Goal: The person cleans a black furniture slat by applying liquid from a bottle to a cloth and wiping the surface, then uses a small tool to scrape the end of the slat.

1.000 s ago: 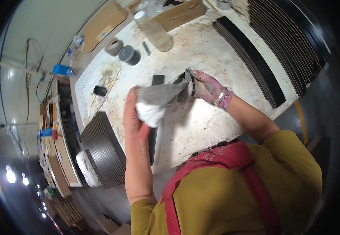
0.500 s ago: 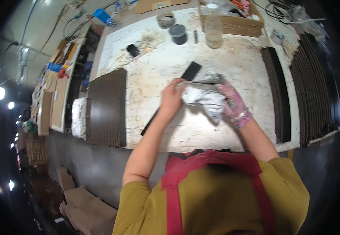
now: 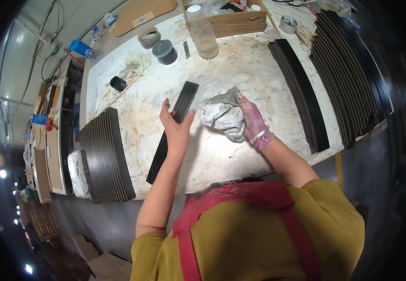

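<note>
A long, flat black strip (image 3: 174, 129) is laid on the stained white worktop (image 3: 240, 70), near the middle of its front half. The long axis of the strip runs diagonally: the far end points away from the person and slightly to the right, toward a grey lidded pot (image 3: 165, 51), while the near end points toward the person's left, close to the front edge of the worktop. The strip lies flat, its broad face upward.

The left hand (image 3: 177, 129) is placed on the middle of the strip, palm down. The fingers are extended and spread, the thumb being set apart to the right; nothing is pinched by it, and the strip is pressed against the surface.

The right hand (image 3: 250, 119) is closed around a crumpled grey rag (image 3: 222, 116), which is gripped from the right side. The rag rests on the worktop just beside the strip, to its right; whether the two touch cannot be determined. A bangle is worn at the right wrist.

To the left of the strip, a stack of similar dark curved strips (image 3: 103, 157) is stood at the worktop's left edge. Further stacks of dark strips (image 3: 301, 89) are arranged along the right side. A clear plastic bottle (image 3: 202, 33) is stood upright at the far side, next to a cardboard box (image 3: 236, 21), with a small black cap (image 3: 118, 83) well to the left.
</note>
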`<control>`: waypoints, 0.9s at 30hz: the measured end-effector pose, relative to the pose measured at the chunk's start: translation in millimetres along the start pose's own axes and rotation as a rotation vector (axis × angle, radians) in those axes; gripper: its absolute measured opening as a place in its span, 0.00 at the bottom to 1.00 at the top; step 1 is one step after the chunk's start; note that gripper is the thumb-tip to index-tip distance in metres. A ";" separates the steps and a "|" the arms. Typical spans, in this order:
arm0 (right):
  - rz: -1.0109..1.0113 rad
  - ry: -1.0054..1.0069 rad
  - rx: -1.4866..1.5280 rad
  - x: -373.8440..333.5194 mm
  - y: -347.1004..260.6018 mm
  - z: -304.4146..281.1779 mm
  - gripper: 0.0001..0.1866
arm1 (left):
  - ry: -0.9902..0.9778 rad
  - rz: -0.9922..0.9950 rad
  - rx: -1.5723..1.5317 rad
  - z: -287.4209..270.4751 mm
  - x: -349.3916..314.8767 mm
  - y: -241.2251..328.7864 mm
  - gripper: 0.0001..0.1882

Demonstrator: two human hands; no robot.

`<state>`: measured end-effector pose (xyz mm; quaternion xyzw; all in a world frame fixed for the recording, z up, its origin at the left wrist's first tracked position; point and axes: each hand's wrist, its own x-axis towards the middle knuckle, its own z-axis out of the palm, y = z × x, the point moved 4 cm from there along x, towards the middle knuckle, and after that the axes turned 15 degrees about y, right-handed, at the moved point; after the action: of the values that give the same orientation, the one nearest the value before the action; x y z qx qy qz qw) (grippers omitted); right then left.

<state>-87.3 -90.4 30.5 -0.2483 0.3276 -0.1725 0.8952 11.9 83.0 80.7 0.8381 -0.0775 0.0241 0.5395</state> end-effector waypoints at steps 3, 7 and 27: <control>-0.022 0.056 -0.051 5.5 12.8 -8.1 0.21 | -0.149 0.321 0.051 9.4 -17.3 24.4 0.30; -0.015 0.007 -0.161 1.4 13.9 1.9 0.21 | -0.217 0.522 0.132 5.9 -25.6 29.8 0.10; -0.636 -0.393 -0.870 -20.6 -24.7 13.0 0.50 | -0.495 -0.062 -0.087 29.8 -16.4 16.6 0.31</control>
<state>-97.2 -96.6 63.2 -0.7075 0.1050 -0.2330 0.6589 -8.2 50.9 81.3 0.7965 -0.1825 -0.2017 0.5401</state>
